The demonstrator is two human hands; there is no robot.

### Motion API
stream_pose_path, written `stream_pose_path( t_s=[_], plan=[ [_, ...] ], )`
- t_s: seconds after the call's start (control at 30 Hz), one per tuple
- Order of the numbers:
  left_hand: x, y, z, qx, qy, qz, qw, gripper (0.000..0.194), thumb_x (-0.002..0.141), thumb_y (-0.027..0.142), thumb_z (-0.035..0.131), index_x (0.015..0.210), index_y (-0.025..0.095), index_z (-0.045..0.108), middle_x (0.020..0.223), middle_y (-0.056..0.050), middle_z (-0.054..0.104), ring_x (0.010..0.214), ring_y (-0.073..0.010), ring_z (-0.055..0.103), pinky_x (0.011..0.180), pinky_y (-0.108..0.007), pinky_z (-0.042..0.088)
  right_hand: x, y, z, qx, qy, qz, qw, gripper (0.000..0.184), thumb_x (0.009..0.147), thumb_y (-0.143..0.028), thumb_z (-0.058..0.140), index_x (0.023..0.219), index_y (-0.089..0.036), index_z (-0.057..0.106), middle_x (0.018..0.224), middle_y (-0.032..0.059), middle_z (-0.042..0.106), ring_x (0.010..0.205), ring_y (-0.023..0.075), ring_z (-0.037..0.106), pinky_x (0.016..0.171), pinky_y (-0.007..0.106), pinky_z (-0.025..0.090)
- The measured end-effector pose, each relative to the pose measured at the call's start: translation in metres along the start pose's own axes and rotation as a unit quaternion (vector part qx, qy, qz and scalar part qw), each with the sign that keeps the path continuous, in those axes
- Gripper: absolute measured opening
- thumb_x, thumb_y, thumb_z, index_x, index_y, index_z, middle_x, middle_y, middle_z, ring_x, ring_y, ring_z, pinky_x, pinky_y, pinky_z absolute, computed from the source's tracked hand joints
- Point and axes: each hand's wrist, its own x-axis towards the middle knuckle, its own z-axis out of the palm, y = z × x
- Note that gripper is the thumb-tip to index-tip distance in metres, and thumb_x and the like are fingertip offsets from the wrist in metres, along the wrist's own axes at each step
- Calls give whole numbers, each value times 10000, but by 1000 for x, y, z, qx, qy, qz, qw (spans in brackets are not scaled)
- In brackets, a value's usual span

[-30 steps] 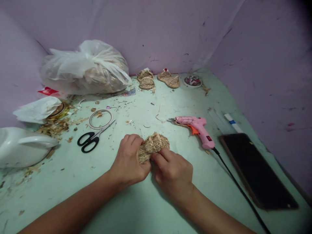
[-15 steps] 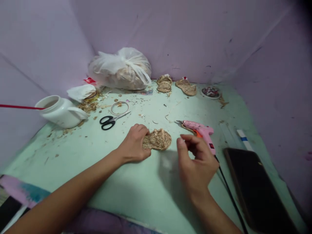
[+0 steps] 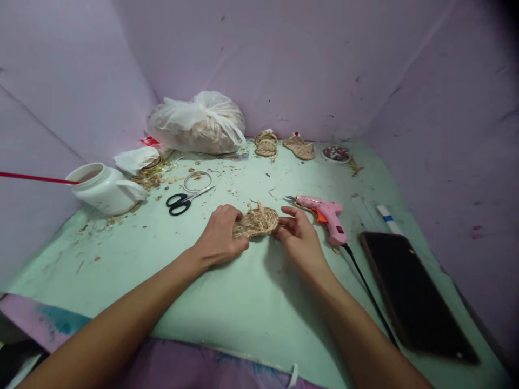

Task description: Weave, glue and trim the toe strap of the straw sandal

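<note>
a person's left hand (image 3: pixel 219 237) grips the left end of a woven straw sandal (image 3: pixel 259 222) at the middle of a pale green tabletop (image 3: pixel 227 308), thumb on the near side and fingers over the far side. the right hand (image 3: pixel 299 236) brings bent, slightly parted fingers to the sandal's right end; whether they pinch it cannot be told. a twisted straw strap (image 3: pixel 259 208) rises from the sandal's upper face. just right of the hands lies a pink glue gun (image 3: pixel 324 208), nozzle to the left, its black cord (image 3: pixel 368 289) running to the near side past a dark-screened phone (image 3: pixel 417 297). to the left, black-handled scissors (image 3: pixel 192 198) rest beside a pale ring (image 3: pixel 185 182), with a white jug (image 3: pixel 107 192) farther left, a red stick (image 3: pixel 36 178) at its mouth. on the far side, a knotted plastic bag (image 3: pixel 203 129), two more woven sandals (image 3: pixel 299 148) and a small filled dish (image 3: pixel 336 161) line the lilac wall (image 3: pixel 284 65).
</note>
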Motion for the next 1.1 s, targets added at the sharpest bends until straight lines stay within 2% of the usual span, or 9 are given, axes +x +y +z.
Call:
stream_pose_path(
  t_s=[0.1,0.17,0.3,0.37,0.47,0.6,0.77,0.93,1.1],
  plan=[
    [-5,7,-11,-146,-22,-88,985,237,631,296,521,832,171,528,716,-11,529,648,-178,490,584,-319,406,-8,-8,11,61,-58,-39,996,370,687,-172,524,1049,-224,468,888,40,660,740,168,641,704,351,506],
    [-7,12,-20,-369,-51,-207,904,252,605,290,527,823,163,538,642,4,526,557,-146,485,506,-276,382,-10,-11,14,66,-52,-58,995,376,702,-200,534,1068,-231,453,920,42,654,759,165,641,741,370,502],
    [-10,17,-34,-576,-84,-329,744,311,543,249,501,792,84,591,681,-77,603,612,-185,573,544,-307,445,-1,-19,-6,-71,58,-145,985,311,730,-226,525,1038,-195,494,891,67,656,814,194,632,785,397,480],
    [-10,17,-36,-643,-107,-367,664,327,535,218,504,803,60,603,694,-104,630,616,-207,596,539,-320,454,7,-27,-27,-226,167,-181,942,333,741,-235,517,1069,-185,522,941,92,666,890,237,618,818,427,447],
    [-10,15,-35,-689,-135,-376,605,375,564,223,495,884,57,599,728,-113,657,608,-223,614,533,-334,460,17,-38,-61,-437,289,-71,849,413,736,-292,513,1131,-174,544,1039,139,649,957,344,584,759,492,430],
    [-11,13,-34,-711,-154,-376,575,408,570,235,495,922,50,587,734,-118,662,616,-232,623,538,-333,462,23,-41,-86,-552,227,98,796,571,714,-489,516,1113,-87,591,1093,253,600,982,443,550,676,514,432],
    [-10,11,-35,-726,-158,-377,552,401,600,248,502,944,61,587,739,-120,657,631,-238,622,554,-342,460,22,-39,-95,-593,192,119,773,570,733,-528,454,1072,-99,615,1081,252,583,981,413,555,649,451,441],
    [-6,6,-39,-731,-136,-370,557,346,633,240,499,903,52,607,675,-115,637,609,-233,612,545,-340,456,12,-44,-101,-581,116,164,789,457,701,-599,457,723,-192,663,748,146,665,732,339,628,567,391,438],
    [-5,2,-40,-730,-125,-375,557,328,650,224,499,909,51,603,712,-129,649,628,-235,616,536,-333,457,7,-49,-82,-569,77,185,798,518,687,-673,420,711,-217,665,792,151,684,776,363,629,549,388,423]
  ],
)
